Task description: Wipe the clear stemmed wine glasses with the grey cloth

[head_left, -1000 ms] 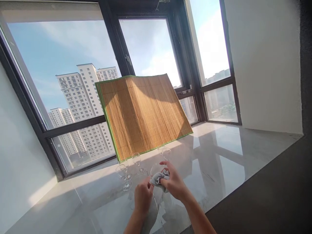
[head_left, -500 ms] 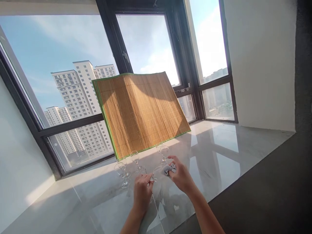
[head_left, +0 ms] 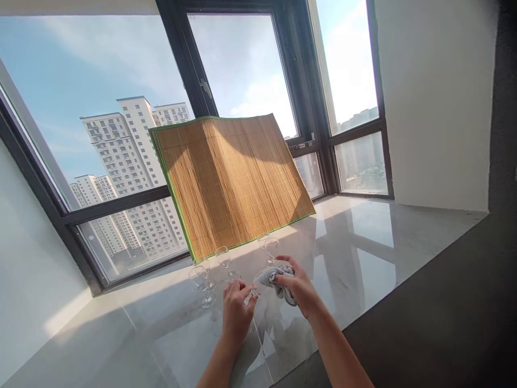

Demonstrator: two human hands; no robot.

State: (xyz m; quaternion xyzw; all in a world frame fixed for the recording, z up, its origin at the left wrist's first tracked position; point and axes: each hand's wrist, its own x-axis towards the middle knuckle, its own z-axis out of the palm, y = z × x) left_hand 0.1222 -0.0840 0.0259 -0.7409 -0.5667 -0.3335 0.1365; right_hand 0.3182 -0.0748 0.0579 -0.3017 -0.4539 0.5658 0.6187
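Observation:
My left hand [head_left: 236, 312] pinches the stem of a clear wine glass [head_left: 258, 281] that is tipped on its side above the marble sill. My right hand [head_left: 298, 288] grips a grey cloth [head_left: 271, 279] pressed against the glass bowl. Three more wine glasses [head_left: 207, 280] stand upright just left of my hands. Two others [head_left: 270, 248] stand close behind my right hand.
A bamboo mat [head_left: 230, 180] with a green edge leans against the window frame behind the glasses. The glossy marble sill [head_left: 363, 248] runs to a white wall [head_left: 436, 102] on the right. Its front edge drops to dark floor [head_left: 444, 323].
My right hand has shifted the cloth around the glass bowl, and more cloth now hangs below it. My left hand keeps its hold on the stem. The view has tilted slightly upward.

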